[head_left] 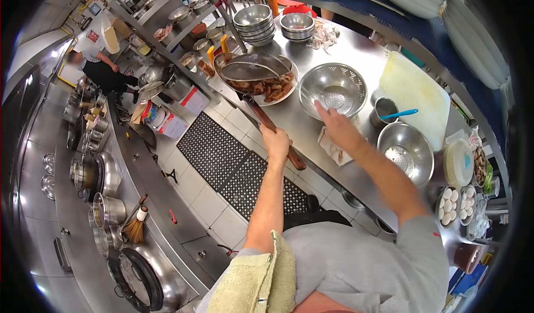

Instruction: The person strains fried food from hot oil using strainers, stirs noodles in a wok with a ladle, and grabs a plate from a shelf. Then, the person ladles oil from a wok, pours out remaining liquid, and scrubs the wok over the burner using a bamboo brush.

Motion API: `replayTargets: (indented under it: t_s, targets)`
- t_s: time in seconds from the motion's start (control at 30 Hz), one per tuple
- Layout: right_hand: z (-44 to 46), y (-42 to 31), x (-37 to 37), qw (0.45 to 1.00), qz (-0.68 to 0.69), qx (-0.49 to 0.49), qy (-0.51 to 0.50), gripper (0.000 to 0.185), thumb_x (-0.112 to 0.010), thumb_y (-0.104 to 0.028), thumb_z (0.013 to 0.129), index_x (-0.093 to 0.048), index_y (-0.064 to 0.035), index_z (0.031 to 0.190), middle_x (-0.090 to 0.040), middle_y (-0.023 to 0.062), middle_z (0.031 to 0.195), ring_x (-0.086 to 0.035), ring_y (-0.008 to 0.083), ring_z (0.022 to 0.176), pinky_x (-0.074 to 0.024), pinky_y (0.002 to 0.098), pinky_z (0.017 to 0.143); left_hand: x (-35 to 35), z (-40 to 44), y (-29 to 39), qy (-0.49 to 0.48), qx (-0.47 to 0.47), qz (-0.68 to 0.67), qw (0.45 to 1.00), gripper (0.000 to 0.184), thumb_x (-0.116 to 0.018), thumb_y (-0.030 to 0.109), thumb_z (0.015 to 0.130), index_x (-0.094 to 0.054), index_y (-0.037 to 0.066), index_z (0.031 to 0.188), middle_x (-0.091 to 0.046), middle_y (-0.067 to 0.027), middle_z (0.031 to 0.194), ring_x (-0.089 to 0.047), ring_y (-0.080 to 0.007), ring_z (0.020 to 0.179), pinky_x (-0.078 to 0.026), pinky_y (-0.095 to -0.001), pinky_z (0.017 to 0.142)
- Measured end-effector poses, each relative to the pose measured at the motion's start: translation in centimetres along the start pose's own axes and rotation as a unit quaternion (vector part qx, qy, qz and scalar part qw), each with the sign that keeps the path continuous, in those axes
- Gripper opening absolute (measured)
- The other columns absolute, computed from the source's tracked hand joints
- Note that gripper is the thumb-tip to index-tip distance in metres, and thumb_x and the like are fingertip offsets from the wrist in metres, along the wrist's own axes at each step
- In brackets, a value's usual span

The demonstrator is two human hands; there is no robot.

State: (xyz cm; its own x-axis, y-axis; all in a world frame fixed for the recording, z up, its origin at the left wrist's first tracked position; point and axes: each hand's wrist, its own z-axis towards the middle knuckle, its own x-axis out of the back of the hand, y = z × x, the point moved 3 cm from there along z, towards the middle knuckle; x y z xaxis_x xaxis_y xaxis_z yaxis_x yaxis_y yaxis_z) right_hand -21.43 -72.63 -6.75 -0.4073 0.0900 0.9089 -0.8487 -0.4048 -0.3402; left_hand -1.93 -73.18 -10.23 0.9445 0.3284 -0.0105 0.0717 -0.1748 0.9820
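My left hand [276, 144] is closed around the wooden handle of a large skimmer [266, 114]. The skimmer's round head lies over a wide bowl [293, 85], where brown fried pieces [275, 87] are heaped. Over the near rim of a perforated steel colander [332, 75], my right hand [338, 128] has its index finger stretched out; its other fingers are blurred and partly hidden. No food shows in that colander. Beneath the right wrist, a whitish cloth [335, 149] lies at the counter's edge. Further right sits a second colander [406, 154].
A steel cup [384, 110] with a blue-handled utensil stands beside a cutting board [417, 93]. Stacked steel bowls [255, 23] are at the back. Egg trays [448, 207] sit at right. Behind the floor mat [217, 151], another person [103, 71] stands near the stove line.
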Motion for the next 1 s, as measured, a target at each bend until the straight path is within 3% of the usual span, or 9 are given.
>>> replayTargets:
  t_s: [0.17, 0.3, 0.5, 0.57, 0.6, 0.67, 0.7, 0.8, 1.0]
  targets:
    - [0.8, 2.9, 3.3, 0.995, -0.071, 0.067, 0.013, 0.061, -0.046, 0.005, 0.079, -0.033, -0.0034, 0.138, -0.056, 0.0234, 0.091, -0.063, 0.0368, 0.069, -0.0528, 0.0435, 0.060, -1.5, -0.3, 0.9, 0.011, 0.015, -0.053, 0.998, 0.022, -0.041, -0.005, 0.080, -0.033, 0.000, 0.100, -0.042, -0.0084, 0.078, -0.042, -0.0125, 0.049, -0.040, -0.0282, 0.039]
    - [0.4, 3.0, 4.3, 0.994, -0.085, 0.063, 0.000, 0.063, -0.047, 0.007, 0.078, -0.032, -0.0049, 0.138, -0.056, 0.0232, 0.091, -0.063, 0.0373, 0.073, -0.0524, 0.0435, 0.064, -1.2, -0.4, 1.1, 0.008, 0.015, -0.071, 0.997, 0.021, -0.041, -0.005, 0.079, -0.033, 0.001, 0.099, -0.042, -0.0080, 0.077, -0.041, -0.0123, 0.049, -0.040, -0.0278, 0.039]
    - [0.8, 3.0, 4.0, 0.998, 0.062, -0.019, -0.001, 0.063, -0.048, 0.006, 0.078, -0.038, -0.0095, 0.138, -0.060, 0.0261, 0.093, -0.061, 0.0405, 0.080, -0.0484, 0.0460, 0.075, 0.2, -0.9, 1.4, 0.008, 0.004, -0.001, 1.000, 0.025, -0.041, -0.004, 0.081, -0.034, 0.000, 0.104, -0.043, -0.0096, 0.079, -0.044, -0.0135, 0.051, -0.041, -0.0284, 0.040]
    - [2.0, 2.5, 4.4, 0.986, 0.157, -0.047, 0.024, 0.057, -0.046, 0.003, 0.080, -0.041, -0.0088, 0.136, -0.061, 0.0273, 0.091, -0.060, 0.0411, 0.082, -0.0476, 0.0462, 0.076, 0.4, -0.4, 1.0, -0.008, -0.006, 0.023, 1.000, 0.037, -0.038, -0.002, 0.083, -0.031, -0.006, 0.119, -0.051, -0.0149, 0.080, -0.050, -0.0180, 0.045, -0.042, -0.0298, 0.038]
    - [2.9, 2.0, 4.5, 0.986, 0.157, -0.045, 0.026, 0.057, -0.046, 0.003, 0.080, -0.041, -0.0088, 0.136, -0.061, 0.0273, 0.091, -0.060, 0.0411, 0.082, -0.0476, 0.0462, 0.076, 0.4, -0.4, 1.2, -0.008, -0.009, 0.023, 1.000, 0.037, -0.038, -0.002, 0.083, -0.031, -0.006, 0.119, -0.051, -0.0149, 0.080, -0.050, -0.0180, 0.045, -0.042, -0.0298, 0.038]
    - [4.2, 1.5, 4.2, 0.984, 0.150, -0.098, -0.005, 0.054, -0.045, 0.000, 0.082, -0.043, -0.0084, 0.135, -0.061, 0.0285, 0.091, -0.060, 0.0412, 0.086, -0.0476, 0.0449, 0.078, 0.3, -0.9, 1.0, -0.021, 0.007, 0.068, 0.997, 0.040, -0.039, -0.001, 0.084, -0.030, -0.005, 0.123, -0.054, -0.0194, 0.086, -0.057, -0.0243, 0.057, -0.048, -0.0350, 0.052]
    - [4.5, 1.4, 4.2, 0.984, 0.150, -0.098, -0.003, 0.054, -0.045, 0.000, 0.082, -0.043, -0.0084, 0.135, -0.061, 0.0285, 0.091, -0.060, 0.0412, 0.086, -0.0476, 0.0449, 0.078, 0.4, -0.1, -0.6, -0.022, 0.005, 0.069, 0.997, 0.040, -0.039, -0.001, 0.084, -0.030, -0.005, 0.123, -0.054, -0.0194, 0.086, -0.057, -0.0243, 0.057, -0.048, -0.0350, 0.052]
    - [5.3, 1.4, 3.8, 0.987, 0.140, -0.078, 0.001, 0.052, -0.044, -0.003, 0.083, -0.044, -0.0085, 0.135, -0.061, 0.0290, 0.099, -0.060, 0.0412, 0.091, -0.0477, 0.0439, 0.080, 0.5, 1.6, -3.5, 0.028, -0.118, 0.119, 0.985, 0.027, -0.039, -0.004, 0.084, -0.035, -0.001, 0.110, -0.047, -0.0099, 0.079, -0.049, -0.0156, 0.052, -0.042, -0.0292, 0.039]
    - [5.4, 4.2, 3.5, 0.976, 0.204, -0.069, 0.009, 0.051, -0.043, -0.004, 0.083, -0.045, -0.0081, 0.134, -0.058, 0.0271, 0.114, -0.058, 0.0379, 0.103, -0.0443, 0.0423, 0.091, 0.5, 1.3, -3.5, 0.019, -0.096, 0.093, 0.991, 0.028, -0.039, -0.003, 0.085, -0.035, 0.000, 0.113, -0.049, -0.0114, 0.082, -0.050, -0.0155, 0.053, -0.044, -0.0294, 0.042]
